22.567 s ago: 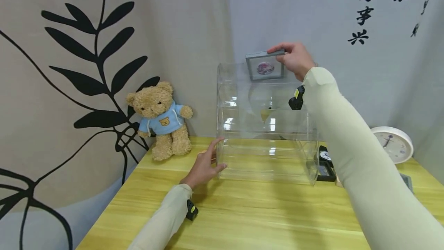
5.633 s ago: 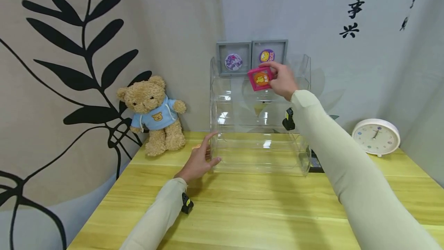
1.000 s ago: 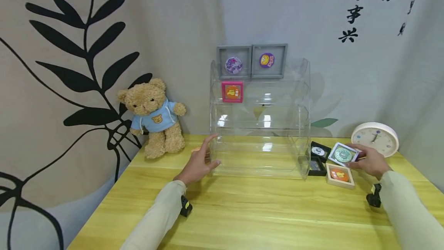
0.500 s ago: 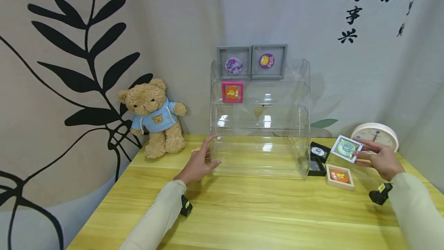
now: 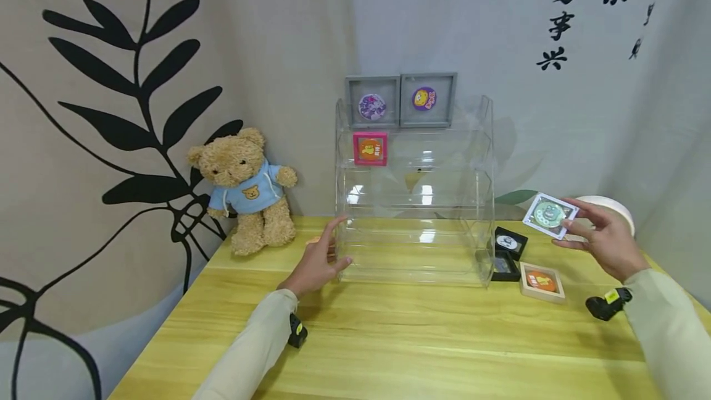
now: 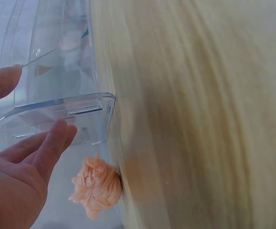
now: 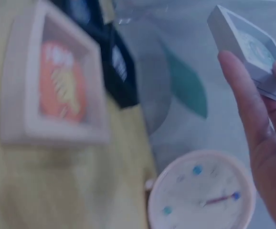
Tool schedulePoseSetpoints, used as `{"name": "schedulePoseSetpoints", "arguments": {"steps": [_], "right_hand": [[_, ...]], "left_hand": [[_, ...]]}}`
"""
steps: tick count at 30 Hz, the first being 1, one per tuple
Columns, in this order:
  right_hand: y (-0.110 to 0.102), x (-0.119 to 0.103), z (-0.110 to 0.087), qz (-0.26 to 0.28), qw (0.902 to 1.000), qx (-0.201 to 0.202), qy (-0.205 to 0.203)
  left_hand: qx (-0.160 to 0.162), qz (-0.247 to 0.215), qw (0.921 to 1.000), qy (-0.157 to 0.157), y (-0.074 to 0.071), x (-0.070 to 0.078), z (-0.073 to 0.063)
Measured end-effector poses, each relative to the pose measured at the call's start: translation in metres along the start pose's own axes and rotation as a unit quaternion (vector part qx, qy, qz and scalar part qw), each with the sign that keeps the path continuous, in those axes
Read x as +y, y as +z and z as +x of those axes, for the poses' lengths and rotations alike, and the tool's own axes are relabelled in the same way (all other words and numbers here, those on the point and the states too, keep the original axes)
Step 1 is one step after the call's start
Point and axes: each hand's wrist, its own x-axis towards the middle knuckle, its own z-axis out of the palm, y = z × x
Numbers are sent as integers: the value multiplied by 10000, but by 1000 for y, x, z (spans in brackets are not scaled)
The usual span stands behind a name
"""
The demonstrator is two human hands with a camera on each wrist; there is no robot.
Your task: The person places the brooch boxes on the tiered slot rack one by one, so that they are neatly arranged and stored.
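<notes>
Fingers (image 7: 245, 90) of the right hand (image 5: 616, 245) pinch a white-edged square frame (image 5: 550, 215) at its right side, thumb on the front and other fingers behind, probably so that its round green picture stays uncovered. The frame is raised off the bench (image 5: 422, 338), tilted, at the right of the scene.

Left-hand fingers are extended and parted: the left hand (image 5: 315, 267) lies along the left side of a clear tiered stand (image 5: 413, 212), thumb towards the near face and the others along the outer side, presumably to steady it; the force applied cannot be told. Just beyond those fingers, a peach-coloured lump (image 6: 97, 187) sits beside the stand.

On the bench, between the stand and the right hand, lie an upper black frame (image 5: 510, 243), a lower black frame (image 5: 504, 266) and a pale wooden frame (image 5: 542, 283), apparently grouped within easy reach. A white clock (image 7: 202, 193) stands behind the right hand.

On the stand, two grey frames (image 5: 428, 100) stand side by side on the top tier and a pink frame (image 5: 370, 149) at the left below them, faces forward, evidently for display. Far left, a teddy bear (image 5: 250, 193) leans upright.
</notes>
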Motion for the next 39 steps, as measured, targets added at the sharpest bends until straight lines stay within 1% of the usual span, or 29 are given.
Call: {"name": "schedulePoseSetpoints", "arguments": {"steps": [5,7,12,14,15,17,18,20,22,23,25,26,30,33,34,37,39], "right_hand": [[22,-24,6,-391,9987,255,212],[32,-33,10,-586,9975,329,207],[57,-54,24,-1108,9935,242,-43],[68,-62,31,-1511,9882,173,-202],[74,-66,35,-1722,9846,137,-272],[87,-74,43,-2259,9733,134,-383],[93,-77,47,-2515,9668,142,-439],[106,-83,55,-3055,9507,127,-520],[120,-88,61,-3439,9370,116,-606],[126,-90,65,-3567,9318,107,-659],[140,-94,73,-3778,9223,73,-815],[147,-95,77,-3819,9200,62,-884],[172,-96,94,-3818,9166,82,-1186],[185,-95,107,-3884,9116,121,-1341],[189,-95,112,-3957,9078,131,-1383],[200,-94,126,-4289,8903,185,-1519],[207,-94,136,-4569,8735,240,-1664]], "left_hand": [[-4,-25,10000,5,1,0,0],[-2,-21,10000,11,1,0,0],[-22,-46,10000,1,0,1,0],[-10,-62,10000,11,-1,1,1],[0,-59,10000,20,-1,0,1],[28,-31,10000,38,0,0,1],[34,-13,10000,40,0,0,1],[27,39,10000,32,0,0,1],[15,32,10000,44,1,0,1],[9,8,10000,57,1,0,1],[-9,-26,10000,53,1,1,1],[-16,-61,10000,59,0,1,1],[-37,-96,9999,1,0,2,0],[-48,-86,10000,-18,1,2,0],[-48,-70,10000,-19,1,2,0],[-51,-62,10000,-19,0,3,0],[-40,-65,10000,-3,0,2,0]]}}
